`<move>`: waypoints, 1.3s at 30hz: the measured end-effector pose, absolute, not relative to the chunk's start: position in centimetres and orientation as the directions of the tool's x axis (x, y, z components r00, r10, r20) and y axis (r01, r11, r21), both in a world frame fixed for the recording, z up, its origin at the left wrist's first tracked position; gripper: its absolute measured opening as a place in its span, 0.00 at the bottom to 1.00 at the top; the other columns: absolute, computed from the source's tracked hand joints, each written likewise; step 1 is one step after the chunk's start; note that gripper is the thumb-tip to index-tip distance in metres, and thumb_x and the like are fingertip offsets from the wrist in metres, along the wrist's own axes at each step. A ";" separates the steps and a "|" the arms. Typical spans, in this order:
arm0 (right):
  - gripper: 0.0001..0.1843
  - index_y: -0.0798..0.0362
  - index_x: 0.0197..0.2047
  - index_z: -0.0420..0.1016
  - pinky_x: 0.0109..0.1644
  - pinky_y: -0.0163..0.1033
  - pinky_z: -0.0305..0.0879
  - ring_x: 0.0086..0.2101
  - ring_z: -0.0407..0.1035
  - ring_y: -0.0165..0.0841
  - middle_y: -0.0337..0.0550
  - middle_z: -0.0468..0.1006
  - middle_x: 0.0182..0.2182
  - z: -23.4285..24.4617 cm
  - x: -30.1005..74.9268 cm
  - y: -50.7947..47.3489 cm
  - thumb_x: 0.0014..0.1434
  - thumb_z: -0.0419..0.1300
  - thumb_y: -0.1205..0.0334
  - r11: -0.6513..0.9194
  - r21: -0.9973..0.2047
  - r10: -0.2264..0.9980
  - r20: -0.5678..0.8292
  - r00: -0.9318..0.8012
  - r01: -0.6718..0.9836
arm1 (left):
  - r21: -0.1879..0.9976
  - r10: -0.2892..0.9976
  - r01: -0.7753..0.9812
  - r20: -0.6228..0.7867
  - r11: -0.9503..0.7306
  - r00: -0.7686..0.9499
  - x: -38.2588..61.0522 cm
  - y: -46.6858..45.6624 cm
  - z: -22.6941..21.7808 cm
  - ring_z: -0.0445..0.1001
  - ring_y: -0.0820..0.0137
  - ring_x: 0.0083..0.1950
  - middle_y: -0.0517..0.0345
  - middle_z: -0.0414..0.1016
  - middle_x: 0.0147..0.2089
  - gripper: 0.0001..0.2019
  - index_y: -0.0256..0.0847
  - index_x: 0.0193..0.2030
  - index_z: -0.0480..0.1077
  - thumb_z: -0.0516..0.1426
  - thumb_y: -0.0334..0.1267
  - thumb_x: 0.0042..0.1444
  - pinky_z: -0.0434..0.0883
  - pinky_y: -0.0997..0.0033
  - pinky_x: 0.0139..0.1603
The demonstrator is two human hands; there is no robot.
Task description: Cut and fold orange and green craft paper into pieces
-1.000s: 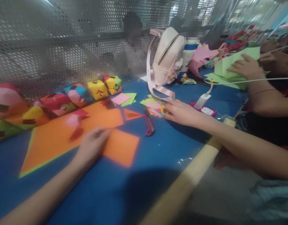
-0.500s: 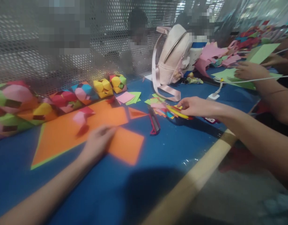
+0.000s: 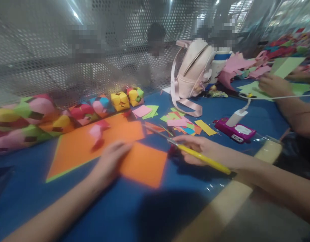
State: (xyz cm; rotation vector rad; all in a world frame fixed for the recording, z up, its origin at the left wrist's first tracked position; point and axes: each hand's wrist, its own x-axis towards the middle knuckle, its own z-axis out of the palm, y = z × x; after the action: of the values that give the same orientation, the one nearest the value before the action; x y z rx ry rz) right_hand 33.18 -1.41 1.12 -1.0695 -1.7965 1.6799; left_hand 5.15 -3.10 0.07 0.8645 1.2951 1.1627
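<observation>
My left hand [image 3: 109, 162] lies flat, fingers stretched, on an orange paper square [image 3: 144, 164] on the blue table [image 3: 99, 208]. Behind the square lies a large orange sheet [image 3: 89, 143] with a green edge. My right hand [image 3: 200, 150] is closed on yellow-handled scissors [image 3: 195, 153], whose metal blades point left over the orange paper's far corner. The red box cutter seen before is mostly hidden under my right hand.
Coloured paper balls [image 3: 124, 99] line the perforated metal screen. Small paper scraps [image 3: 180, 121], a pink backpack [image 3: 192, 72] and a pink phone with a white charger [image 3: 236, 129] lie beyond. Another person's hand [image 3: 273, 85] holds green paper at right. A wooden table edge [image 3: 227, 205] runs at front right.
My right hand picked the yellow scissors out of the scrap pile and brought them nearer, to the orange square. My left hand stayed on the square.
</observation>
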 end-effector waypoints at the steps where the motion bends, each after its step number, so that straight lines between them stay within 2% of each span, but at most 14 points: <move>1: 0.32 0.51 0.53 0.66 0.25 0.33 0.49 0.25 0.51 0.23 0.35 0.63 0.32 1.0 32.9 -1.3 0.51 0.67 0.42 -0.019 -0.968 0.772 -0.173 -0.611 0.250 | 0.949 0.956 -0.182 -0.279 0.259 -0.095 5.4 -3.2 0.4 0.75 0.71 0.28 0.61 0.76 0.25 0.24 0.37 0.26 0.73 0.76 0.49 0.28 0.70 0.77 0.29; 4: 0.31 0.52 0.49 0.66 0.28 0.32 0.51 0.27 0.54 0.24 0.34 0.63 0.32 1.5 32.5 -1.1 0.53 0.66 0.38 -0.014 -0.947 0.715 -0.234 -0.659 0.321 | 0.920 0.940 -0.247 -0.333 0.305 -0.078 5.8 -3.6 1.0 0.76 0.71 0.27 0.61 0.77 0.25 0.24 0.38 0.26 0.73 0.77 0.47 0.26 0.70 0.77 0.27; 7: 0.32 0.53 0.49 0.66 0.30 0.32 0.53 0.29 0.55 0.24 0.34 0.62 0.31 2.4 32.5 -1.2 0.53 0.66 0.37 -0.016 -0.921 0.637 -0.310 -0.706 0.389 | 0.909 0.936 -0.264 -0.347 0.322 -0.054 6.0 -4.0 1.2 0.77 0.70 0.28 0.60 0.78 0.26 0.23 0.38 0.26 0.74 0.76 0.47 0.28 0.71 0.77 0.28; 11: 0.32 0.53 0.50 0.66 0.26 0.32 0.50 0.25 0.53 0.24 0.32 0.61 0.28 3.0 32.6 -1.5 0.57 0.61 0.34 -0.040 -0.912 0.560 -0.359 -0.747 0.408 | 0.913 0.939 -0.251 -0.341 0.321 -0.040 5.9 -4.2 0.9 0.78 0.70 0.30 0.59 0.80 0.28 0.21 0.38 0.27 0.75 0.76 0.47 0.32 0.73 0.77 0.30; 15: 0.30 0.50 0.50 0.68 0.31 0.31 0.55 0.31 0.60 0.28 0.38 0.70 0.35 3.2 32.4 -1.9 0.54 0.65 0.37 0.022 -0.883 0.597 -0.365 -0.715 0.469 | 0.924 0.946 -0.225 -0.323 0.308 -0.029 5.9 -4.4 0.6 0.77 0.72 0.30 0.60 0.80 0.28 0.19 0.39 0.29 0.76 0.75 0.47 0.37 0.72 0.79 0.30; 18: 0.29 0.49 0.49 0.70 0.32 0.31 0.58 0.34 0.63 0.30 0.40 0.72 0.38 3.4 32.3 -2.2 0.53 0.65 0.38 0.007 -0.869 0.617 -0.386 -0.685 0.496 | 0.937 0.953 -0.194 -0.301 0.291 -0.026 5.9 -4.6 0.4 0.78 0.72 0.30 0.60 0.80 0.28 0.17 0.39 0.29 0.76 0.74 0.48 0.39 0.71 0.79 0.30; 25: 0.27 0.49 0.49 0.70 0.33 0.32 0.57 0.32 0.61 0.29 0.38 0.71 0.37 2.9 32.4 -2.1 0.55 0.64 0.39 0.028 -0.870 0.634 -0.365 -0.682 0.492 | 0.948 0.959 -0.154 -0.282 0.279 0.002 5.8 -4.7 -0.3 0.79 0.70 0.34 0.59 0.81 0.32 0.15 0.41 0.32 0.76 0.71 0.47 0.45 0.73 0.75 0.34; 30: 0.29 0.49 0.49 0.71 0.35 0.33 0.59 0.35 0.64 0.31 0.40 0.73 0.39 3.1 32.1 -2.3 0.53 0.64 0.37 0.015 -0.854 0.653 -0.385 -0.652 0.519 | 0.955 0.964 -0.131 -0.265 0.264 0.009 5.8 -4.9 -0.5 0.78 0.69 0.33 0.59 0.80 0.31 0.15 0.40 0.31 0.75 0.71 0.48 0.46 0.72 0.74 0.34; 39: 0.29 0.49 0.52 0.72 0.37 0.33 0.61 0.34 0.65 0.31 0.39 0.73 0.35 2.4 32.1 -2.5 0.55 0.63 0.39 0.023 -0.859 0.696 -0.353 -0.625 0.511 | 0.956 0.965 -0.129 -0.262 0.264 0.028 5.9 -5.1 -0.5 0.77 0.70 0.32 0.59 0.80 0.31 0.14 0.40 0.32 0.74 0.70 0.47 0.49 0.71 0.74 0.33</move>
State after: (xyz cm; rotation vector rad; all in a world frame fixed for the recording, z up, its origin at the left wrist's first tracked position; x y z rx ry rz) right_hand 32.14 -2.52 2.43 -1.2686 -2.1209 1.6557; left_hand 5.87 -5.06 -0.50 0.9234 1.2191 1.0637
